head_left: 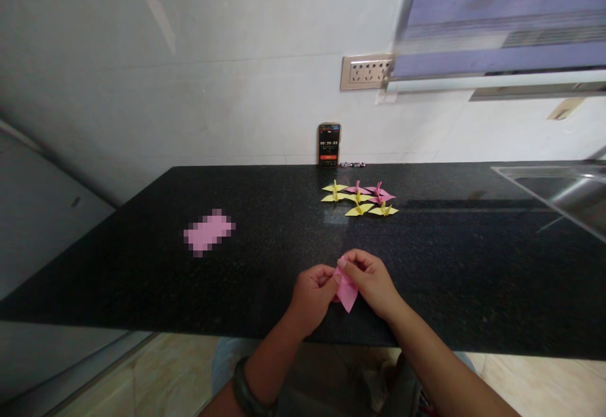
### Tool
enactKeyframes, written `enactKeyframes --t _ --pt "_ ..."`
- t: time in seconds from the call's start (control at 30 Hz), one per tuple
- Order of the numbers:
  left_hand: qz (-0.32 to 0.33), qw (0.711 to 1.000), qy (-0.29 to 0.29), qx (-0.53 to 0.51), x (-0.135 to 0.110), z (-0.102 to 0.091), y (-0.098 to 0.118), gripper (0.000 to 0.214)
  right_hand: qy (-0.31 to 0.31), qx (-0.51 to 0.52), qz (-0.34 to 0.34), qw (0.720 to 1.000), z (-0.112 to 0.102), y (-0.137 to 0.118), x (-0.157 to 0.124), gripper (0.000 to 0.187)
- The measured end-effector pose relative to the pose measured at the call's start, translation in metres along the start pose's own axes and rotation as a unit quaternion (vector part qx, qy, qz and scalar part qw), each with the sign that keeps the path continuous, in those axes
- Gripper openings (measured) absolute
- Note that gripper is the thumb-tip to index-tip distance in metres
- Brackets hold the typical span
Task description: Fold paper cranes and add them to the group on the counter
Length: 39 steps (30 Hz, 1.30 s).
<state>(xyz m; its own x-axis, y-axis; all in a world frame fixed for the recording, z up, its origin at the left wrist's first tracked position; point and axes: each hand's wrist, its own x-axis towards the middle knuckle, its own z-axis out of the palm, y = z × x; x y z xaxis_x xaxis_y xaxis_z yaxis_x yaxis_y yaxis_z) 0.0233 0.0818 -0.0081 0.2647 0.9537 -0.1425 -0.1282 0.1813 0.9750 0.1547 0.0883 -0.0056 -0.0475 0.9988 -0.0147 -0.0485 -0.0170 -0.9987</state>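
Note:
Both of my hands pinch a small folded pink paper just above the near edge of the black counter. My left hand grips its left side with curled fingers. My right hand holds the top and right side, thumb and fingertips pressed on the fold. Farther back on the counter lies a cluster of finished paper cranes, several yellow and a few pink.
A phone showing a timer leans against the wall behind the cranes. A blurred pink patch lies on the counter at the left. A steel sink sits at the right, a wall socket and a range hood above.

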Motion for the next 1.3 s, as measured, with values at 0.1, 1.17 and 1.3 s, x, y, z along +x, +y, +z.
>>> enactKeyframes --t 0.1,1.17,1.3 --pt "0.0 1.0 0.005 0.001 0.0 0.001 0.002 0.018 -0.001 -0.002 -0.003 1.0 0.001 -0.001 0.001 0.017" --pt "-0.082 0.996 0.014 -0.011 0.007 0.0 0.012 0.017 -0.027 -0.08 -0.055 0.995 -0.014 -0.015 0.001 0.028" --pt "-0.026 0.99 0.123 -0.063 0.007 0.006 0.004 0.019 0.036 -0.095 -0.11 0.989 -0.016 -0.01 -0.017 0.041"
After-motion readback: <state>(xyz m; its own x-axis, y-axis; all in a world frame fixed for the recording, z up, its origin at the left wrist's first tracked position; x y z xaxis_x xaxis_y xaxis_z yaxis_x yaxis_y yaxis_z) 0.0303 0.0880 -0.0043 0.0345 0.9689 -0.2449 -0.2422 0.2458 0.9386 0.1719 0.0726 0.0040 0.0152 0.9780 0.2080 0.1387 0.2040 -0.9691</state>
